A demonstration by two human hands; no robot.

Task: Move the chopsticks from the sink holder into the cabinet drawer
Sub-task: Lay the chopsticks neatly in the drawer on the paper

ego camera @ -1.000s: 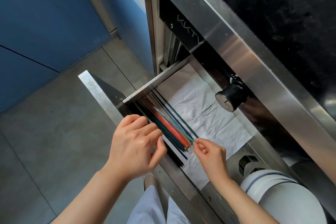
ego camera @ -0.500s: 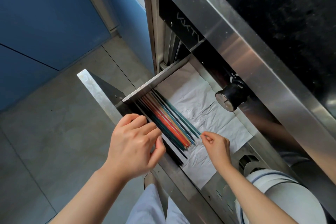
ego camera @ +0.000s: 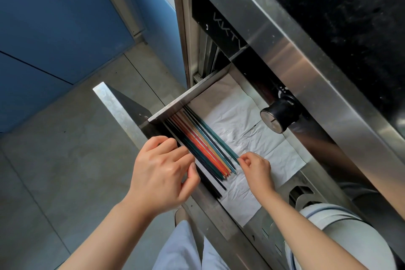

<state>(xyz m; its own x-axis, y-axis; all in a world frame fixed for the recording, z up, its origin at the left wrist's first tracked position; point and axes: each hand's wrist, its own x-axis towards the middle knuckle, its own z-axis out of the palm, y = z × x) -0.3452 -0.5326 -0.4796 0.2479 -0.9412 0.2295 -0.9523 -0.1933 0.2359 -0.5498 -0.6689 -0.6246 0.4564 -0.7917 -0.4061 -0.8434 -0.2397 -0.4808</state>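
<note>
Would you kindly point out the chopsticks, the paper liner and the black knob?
chopsticks (ego camera: 206, 149): head view, middle of the orange sticks.
paper liner (ego camera: 258, 144): head view, bare creased middle.
black knob (ego camera: 279, 114): head view, its side.

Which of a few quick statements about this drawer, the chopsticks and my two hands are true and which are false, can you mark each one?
1. The drawer is pulled open. True.
2. The chopsticks are all one colour. False: the row holds orange, teal, dark and tan ones.
3. White paper lines the drawer under the chopsticks. True.
4. The right hand is up on the black knob. False: its fingertips pinch the near end of the outermost teal chopstick.
5. The left hand is near the drawer's front edge, beside the chopsticks. True.
6. The chopsticks stand upright in a holder. False: they lie flat, side by side.
</note>
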